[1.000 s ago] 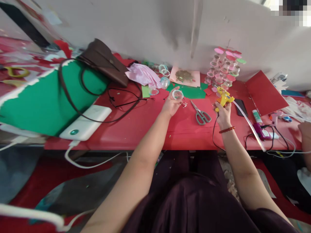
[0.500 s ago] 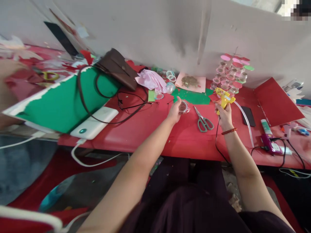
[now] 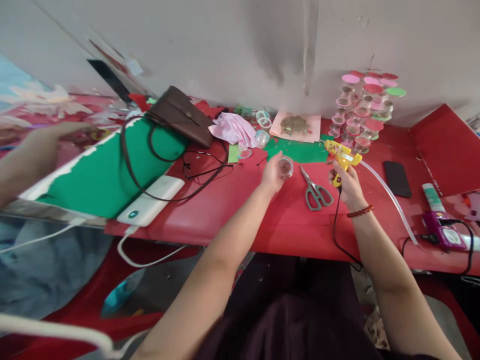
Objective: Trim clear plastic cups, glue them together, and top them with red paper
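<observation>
My left hand (image 3: 273, 173) is closed round a small clear plastic cup (image 3: 286, 167), its round end turned toward the right. In my right hand (image 3: 350, 186) is a yellow hot glue gun (image 3: 342, 159), held by its handle with the nozzle pointing left. A clear glue stick (image 3: 390, 200) trails from its back end, and a black cord hangs down. Grey-handled scissors (image 3: 317, 194) lie on the red table (image 3: 225, 215) between my hands. Behind the glue gun stands a stack of clear cups (image 3: 362, 112) topped with pink, red and green discs.
A green board (image 3: 101, 170), brown bag (image 3: 183, 115) and white power bank (image 3: 152, 200) occupy the left. Pink cloth (image 3: 232, 130) and a pink sheet (image 3: 296, 126) lie at the back. To the right are a black phone (image 3: 397, 178) and purple power adapter (image 3: 448, 230). Another person's arm (image 3: 30, 155) reaches in.
The glue gun has tipped and shifted slightly left and down, its nozzle now turned left. The other person's arm reaches further over the table at left. The camera view has shifted a little.
</observation>
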The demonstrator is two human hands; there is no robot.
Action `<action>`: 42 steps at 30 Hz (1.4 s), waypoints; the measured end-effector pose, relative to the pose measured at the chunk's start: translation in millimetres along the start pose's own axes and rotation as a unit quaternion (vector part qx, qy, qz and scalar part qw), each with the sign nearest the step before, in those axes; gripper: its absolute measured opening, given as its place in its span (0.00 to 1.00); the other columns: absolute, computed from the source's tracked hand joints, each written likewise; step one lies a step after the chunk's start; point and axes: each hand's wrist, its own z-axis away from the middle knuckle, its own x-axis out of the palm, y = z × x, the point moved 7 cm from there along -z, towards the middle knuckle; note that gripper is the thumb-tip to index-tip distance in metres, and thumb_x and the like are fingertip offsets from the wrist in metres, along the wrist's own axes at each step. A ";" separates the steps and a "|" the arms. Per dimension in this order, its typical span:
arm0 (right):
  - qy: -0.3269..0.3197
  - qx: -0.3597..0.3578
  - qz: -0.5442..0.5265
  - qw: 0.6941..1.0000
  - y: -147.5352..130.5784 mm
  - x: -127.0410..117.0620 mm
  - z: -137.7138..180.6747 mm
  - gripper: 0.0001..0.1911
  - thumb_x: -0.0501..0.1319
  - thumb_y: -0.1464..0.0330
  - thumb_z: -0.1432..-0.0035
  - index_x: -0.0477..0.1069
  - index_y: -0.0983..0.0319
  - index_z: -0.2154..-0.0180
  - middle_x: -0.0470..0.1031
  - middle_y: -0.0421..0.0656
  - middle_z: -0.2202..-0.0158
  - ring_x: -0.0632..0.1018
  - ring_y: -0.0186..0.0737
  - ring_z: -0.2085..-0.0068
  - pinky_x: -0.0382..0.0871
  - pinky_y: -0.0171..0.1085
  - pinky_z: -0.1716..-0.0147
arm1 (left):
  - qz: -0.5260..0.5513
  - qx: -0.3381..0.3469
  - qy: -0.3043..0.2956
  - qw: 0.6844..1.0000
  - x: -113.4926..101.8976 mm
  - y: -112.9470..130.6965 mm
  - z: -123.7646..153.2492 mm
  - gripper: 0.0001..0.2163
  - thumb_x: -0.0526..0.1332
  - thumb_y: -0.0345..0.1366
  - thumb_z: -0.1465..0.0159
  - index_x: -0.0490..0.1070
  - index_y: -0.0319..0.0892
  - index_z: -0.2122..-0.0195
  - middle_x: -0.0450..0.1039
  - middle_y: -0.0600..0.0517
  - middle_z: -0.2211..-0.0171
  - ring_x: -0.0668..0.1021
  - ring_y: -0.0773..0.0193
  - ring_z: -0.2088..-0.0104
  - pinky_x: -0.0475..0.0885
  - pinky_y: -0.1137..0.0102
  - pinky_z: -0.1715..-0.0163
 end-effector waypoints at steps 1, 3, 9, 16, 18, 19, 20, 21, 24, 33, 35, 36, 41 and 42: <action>-0.005 0.001 0.005 1.000 -0.5 1.7 0.4 0.24 0.74 0.48 0.48 0.74 0.60 0.63 0.69 0.34 0.76 0.69 0.28 0.78 0.63 0.31 0.79 | 0.011 -0.002 -0.011 1.000 1.4 0.2 1.1 0.17 0.59 0.43 0.29 0.76 0.39 0.71 0.75 0.53 0.77 0.75 0.69 0.79 0.66 0.74 0.77; -0.008 -0.003 0.010 1.000 -2.8 4.5 2.0 0.25 0.74 0.47 0.49 0.75 0.60 0.64 0.68 0.34 0.77 0.69 0.28 0.78 0.63 0.31 0.79 | 0.032 -0.002 -0.038 0.999 6.3 2.1 2.4 0.16 0.56 0.40 0.28 0.79 0.38 0.65 0.78 0.51 0.73 0.78 0.68 0.74 0.70 0.74 0.74; -0.049 0.002 0.041 0.998 -7.0 19.8 14.1 0.27 0.71 0.43 0.46 0.74 0.60 0.62 0.67 0.33 0.79 0.67 0.30 0.79 0.63 0.33 0.80 | 0.063 0.010 -0.073 0.995 13.1 7.1 -0.4 0.09 0.58 0.28 0.31 0.78 0.40 0.55 0.82 0.49 0.64 0.83 0.67 0.66 0.75 0.75 0.67; -0.117 0.016 0.103 0.988 -5.6 42.5 29.1 0.28 0.67 0.41 0.43 0.74 0.59 0.62 0.66 0.34 0.79 0.67 0.31 0.79 0.61 0.34 0.79 | 0.043 -0.031 -0.093 0.994 9.3 -1.6 0.8 0.10 0.64 0.29 0.33 0.77 0.38 0.51 0.80 0.48 0.64 0.76 0.73 0.75 0.70 0.77 0.74; -0.115 0.016 0.112 0.987 -5.3 43.6 30.3 0.27 0.68 0.41 0.43 0.73 0.59 0.63 0.65 0.33 0.79 0.66 0.30 0.79 0.61 0.34 0.79 | 0.047 -0.024 -0.115 0.992 12.1 -0.2 3.8 0.13 0.63 0.24 0.35 0.76 0.39 0.49 0.81 0.48 0.62 0.77 0.72 0.73 0.71 0.76 0.71; -0.114 0.016 0.115 0.987 -4.7 43.5 30.3 0.28 0.68 0.41 0.44 0.72 0.59 0.63 0.65 0.33 0.79 0.66 0.30 0.79 0.61 0.34 0.79 | 0.050 -0.021 -0.125 0.991 13.5 0.6 4.9 0.15 0.62 0.23 0.36 0.76 0.39 0.49 0.80 0.48 0.62 0.77 0.72 0.73 0.71 0.76 0.71; -0.114 0.016 0.116 0.987 -3.7 43.4 30.2 0.28 0.68 0.41 0.44 0.71 0.59 0.63 0.64 0.33 0.79 0.65 0.29 0.79 0.61 0.34 0.79 | 0.054 -0.021 -0.132 0.990 14.3 0.9 5.5 0.15 0.62 0.22 0.36 0.76 0.38 0.50 0.80 0.49 0.63 0.76 0.72 0.73 0.70 0.76 0.72; -0.116 0.017 0.115 0.987 -2.3 43.3 30.0 0.29 0.68 0.40 0.44 0.71 0.59 0.63 0.64 0.32 0.79 0.64 0.29 0.80 0.60 0.34 0.80 | 0.056 -0.021 -0.135 0.989 14.4 0.8 5.5 0.14 0.62 0.22 0.36 0.76 0.38 0.51 0.79 0.50 0.65 0.75 0.72 0.74 0.68 0.76 0.73; -0.128 0.023 0.104 0.986 2.8 43.9 29.5 0.32 0.67 0.37 0.47 0.70 0.58 0.64 0.62 0.32 0.80 0.62 0.28 0.81 0.57 0.33 0.82 | 0.056 -0.027 -0.131 0.989 12.7 -1.1 3.3 0.07 0.63 0.27 0.34 0.76 0.39 0.55 0.76 0.52 0.70 0.73 0.72 0.76 0.65 0.76 0.76; -0.107 0.007 0.115 0.988 5.2 41.8 29.3 0.35 0.63 0.32 0.49 0.67 0.58 0.71 0.62 0.33 0.82 0.62 0.29 0.82 0.56 0.33 0.83 | 0.014 -0.022 -0.100 0.995 12.9 -3.0 5.1 0.05 0.64 0.30 0.33 0.79 0.44 0.58 0.80 0.51 0.64 0.76 0.68 0.71 0.63 0.73 0.76; -0.104 0.009 0.116 0.988 6.3 41.7 28.9 0.35 0.63 0.32 0.49 0.66 0.57 0.72 0.63 0.34 0.82 0.62 0.28 0.82 0.55 0.33 0.84 | 0.014 -0.025 -0.094 0.995 13.9 -2.9 6.5 0.04 0.64 0.33 0.32 0.79 0.43 0.59 0.79 0.50 0.65 0.77 0.68 0.72 0.63 0.74 0.76; -0.104 0.009 0.115 0.988 6.7 42.0 28.9 0.35 0.63 0.32 0.49 0.66 0.57 0.72 0.63 0.34 0.82 0.62 0.28 0.83 0.54 0.33 0.85 | 0.015 -0.027 -0.095 0.995 14.8 -3.0 7.1 0.04 0.64 0.33 0.32 0.79 0.42 0.59 0.79 0.50 0.65 0.76 0.68 0.72 0.63 0.74 0.76; -0.108 0.009 0.129 0.986 7.3 43.4 29.2 0.33 0.64 0.33 0.47 0.67 0.57 0.72 0.62 0.33 0.83 0.61 0.28 0.83 0.51 0.33 0.86 | 0.027 -0.034 -0.111 0.993 15.7 -5.6 6.6 0.08 0.60 0.32 0.30 0.80 0.40 0.59 0.78 0.51 0.68 0.73 0.70 0.76 0.63 0.74 0.77; -0.106 0.010 0.133 0.985 7.6 43.1 29.2 0.33 0.64 0.33 0.47 0.67 0.57 0.72 0.62 0.33 0.83 0.61 0.28 0.84 0.50 0.33 0.86 | 0.027 -0.037 -0.111 0.993 14.7 -6.7 5.7 0.08 0.59 0.32 0.29 0.80 0.40 0.59 0.78 0.51 0.69 0.73 0.70 0.76 0.63 0.74 0.78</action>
